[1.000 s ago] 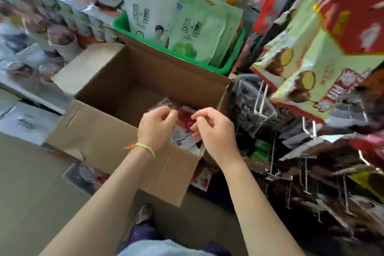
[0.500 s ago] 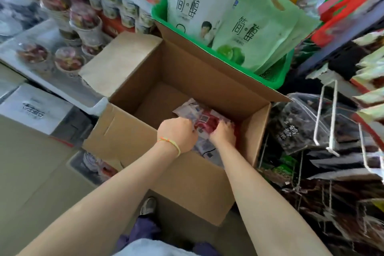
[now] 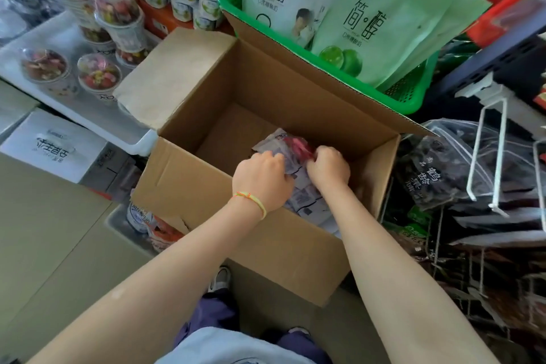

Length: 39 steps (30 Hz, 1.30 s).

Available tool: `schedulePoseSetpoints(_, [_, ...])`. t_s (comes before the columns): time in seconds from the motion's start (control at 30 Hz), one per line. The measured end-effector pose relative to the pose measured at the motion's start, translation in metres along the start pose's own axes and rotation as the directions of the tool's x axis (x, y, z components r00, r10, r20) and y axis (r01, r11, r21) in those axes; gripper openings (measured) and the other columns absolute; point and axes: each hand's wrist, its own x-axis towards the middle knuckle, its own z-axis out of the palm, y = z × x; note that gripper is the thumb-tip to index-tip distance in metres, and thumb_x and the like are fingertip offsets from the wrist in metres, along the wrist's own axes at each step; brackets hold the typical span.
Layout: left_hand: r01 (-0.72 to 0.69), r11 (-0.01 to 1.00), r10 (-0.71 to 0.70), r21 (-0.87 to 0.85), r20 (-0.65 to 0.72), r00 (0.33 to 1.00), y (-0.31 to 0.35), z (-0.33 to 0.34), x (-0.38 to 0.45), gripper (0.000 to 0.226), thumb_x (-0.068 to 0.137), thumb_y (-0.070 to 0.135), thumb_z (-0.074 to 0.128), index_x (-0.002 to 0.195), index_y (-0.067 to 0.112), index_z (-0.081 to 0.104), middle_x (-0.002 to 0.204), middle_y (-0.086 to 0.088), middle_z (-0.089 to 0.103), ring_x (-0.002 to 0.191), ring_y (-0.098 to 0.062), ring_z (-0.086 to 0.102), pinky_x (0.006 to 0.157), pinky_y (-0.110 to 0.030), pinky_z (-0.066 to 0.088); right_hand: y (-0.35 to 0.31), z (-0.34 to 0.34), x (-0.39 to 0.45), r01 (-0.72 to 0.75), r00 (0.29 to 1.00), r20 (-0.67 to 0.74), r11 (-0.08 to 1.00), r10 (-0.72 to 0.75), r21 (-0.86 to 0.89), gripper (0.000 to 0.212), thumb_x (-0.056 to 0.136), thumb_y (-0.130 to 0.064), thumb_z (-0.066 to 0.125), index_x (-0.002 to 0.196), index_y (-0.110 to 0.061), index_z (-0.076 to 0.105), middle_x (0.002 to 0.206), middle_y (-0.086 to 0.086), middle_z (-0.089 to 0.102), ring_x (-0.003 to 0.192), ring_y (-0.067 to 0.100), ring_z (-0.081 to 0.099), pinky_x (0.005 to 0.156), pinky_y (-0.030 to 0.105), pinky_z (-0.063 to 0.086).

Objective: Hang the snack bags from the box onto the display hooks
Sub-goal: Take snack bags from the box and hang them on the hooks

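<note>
Cardboard box [image 3: 295, 233] holds the snack bags [image 3: 298, 198] at its near right — both hands, left hand [image 3: 263, 179] and right hand [image 3: 328, 167], grip the pile; white display hooks [image 3: 499, 154] right stand bare — hanging remains.

Beyond the fingers stands a green basket [image 3: 399, 97] holding tall pale bags [image 3: 381, 23]. Left of the fingers, lidded dessert cups [image 3: 99, 75] sit on a white tray [image 3: 88, 118], a white carton [image 3: 56, 148] just below.
</note>
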Motion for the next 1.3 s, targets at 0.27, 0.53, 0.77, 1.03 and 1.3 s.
schedulePoseSetpoints(0.27, [-0.204,0.965,0.222,0.162,-0.104,0.969,0.012,-0.051,0.005,0.047,0.091,0.036,0.061,0.137,0.035,0.05,0.147,-0.001,0.048,0.139,-0.028,0.04,0.116,-0.05,0.022,0.001,-0.116,-0.08,0.341,0.932,0.072,0.928,-0.354,0.148,0.016,0.096,-0.027,0.052,0.086,-0.022,0.063,0.09,-0.002,0.065,0.084,0.02,0.06,0.07,0.035,0.051])
schedulePoseSetpoints(0.53, [-0.455,0.833,0.367,-0.315,-0.3,0.881,0.038,-0.123,0.005,0.029,0.075,0.049,0.065,0.083,0.026,0.08,0.073,0.007,0.063,0.07,-0.019,0.062,0.064,-0.029,0.05,0.061,-0.183,-0.141,0.258,0.958,-0.201,0.92,-0.203,0.296,0.014,0.086,-0.042,0.07,0.094,-0.03,0.069,0.092,-0.011,0.07,0.087,0.011,0.063,0.076,0.032,0.053])
schedulePoseSetpoints(0.77, [-0.289,0.433,0.175,-0.854,-0.236,0.956,0.09,-0.123,-0.028,0.01,0.08,0.02,0.08,0.071,0.024,0.078,0.067,0.0,0.071,0.064,-0.011,0.062,0.064,-0.031,0.056,0.138,-0.203,-0.196,0.283,0.92,-0.39,0.642,0.028,0.712,0.017,0.082,-0.026,0.079,0.095,-0.027,0.068,0.087,-0.012,0.071,0.078,-0.007,0.064,0.062,0.007,0.046])
schedulePoseSetpoints(1.03, [-0.045,0.359,0.326,-0.932,0.08,0.942,0.191,-0.092,-0.066,0.015,0.079,0.031,0.082,0.083,0.017,0.079,0.085,-0.01,0.075,0.077,-0.022,0.066,0.073,-0.031,0.055,0.231,-0.216,-0.252,0.337,0.87,-0.465,0.49,0.164,0.804,0.004,0.09,-0.021,0.071,0.086,-0.023,0.072,0.077,-0.01,0.075,0.071,0.005,0.071,0.064,0.022,0.054])
schedulePoseSetpoints(1.3, [-0.137,0.436,0.6,-0.889,0.174,0.78,0.361,-0.09,-0.106,0.019,0.072,0.01,0.087,0.087,0.015,0.076,0.093,-0.011,0.078,0.081,-0.021,0.073,0.08,-0.045,0.059,0.347,-0.262,-0.289,0.402,0.711,-0.697,0.757,0.097,0.515,0.005,0.085,-0.025,0.075,0.088,-0.022,0.075,0.078,-0.02,0.067,0.081,0.003,0.064,0.076,0.022,0.048])
